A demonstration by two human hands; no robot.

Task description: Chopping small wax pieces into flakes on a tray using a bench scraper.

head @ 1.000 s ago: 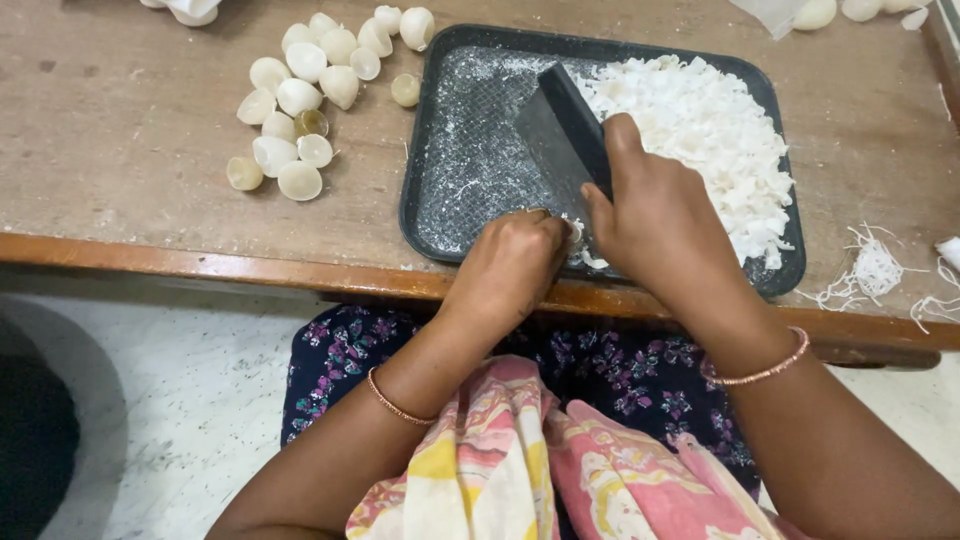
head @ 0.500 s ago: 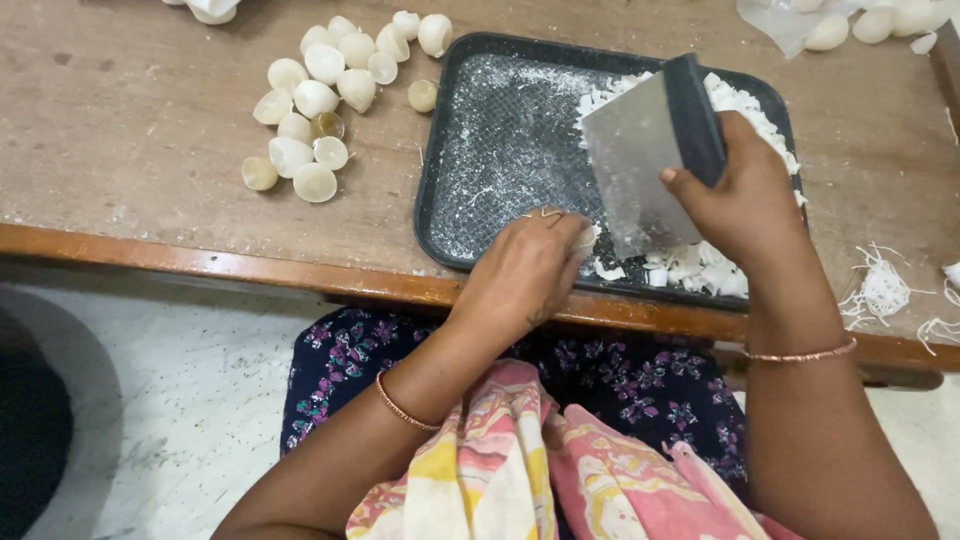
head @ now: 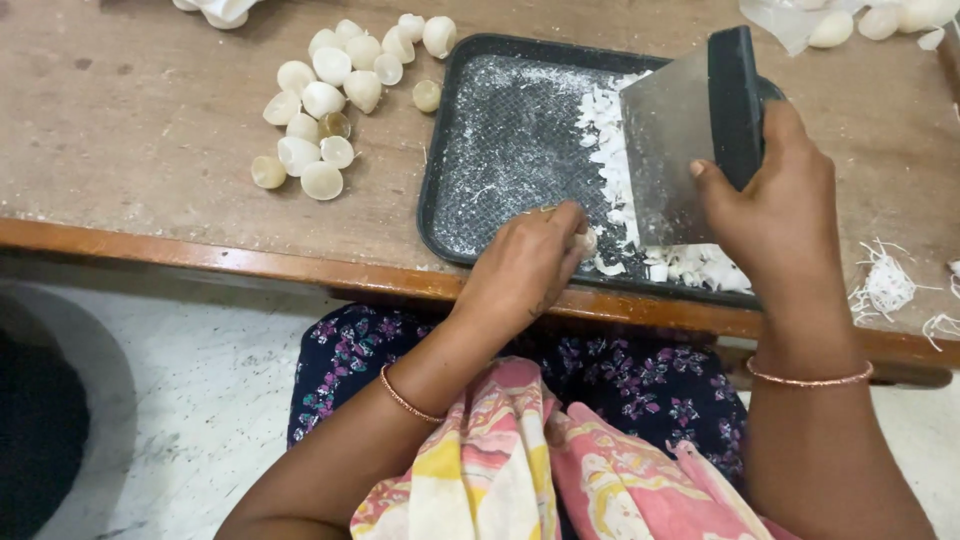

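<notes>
My right hand (head: 790,210) grips a metal scraper blade (head: 668,150) by its black handle, raised above the right part of a black tray (head: 500,140). White chopped shavings (head: 605,120) lie in the tray under and beside the blade. My left hand (head: 525,265) rests at the tray's near edge, fingers closed on a small white piece (head: 586,241).
A cluster of several whole white round pieces (head: 330,95) lies on the wooden table (head: 130,130) left of the tray. More white pieces (head: 860,22) sit at the far right corner, and white threads (head: 888,285) lie by the right edge. Patterned cloth covers my lap below.
My right hand has lifted the scraper up and to the right, off the shavings. My left hand has stayed at the tray's near edge.
</notes>
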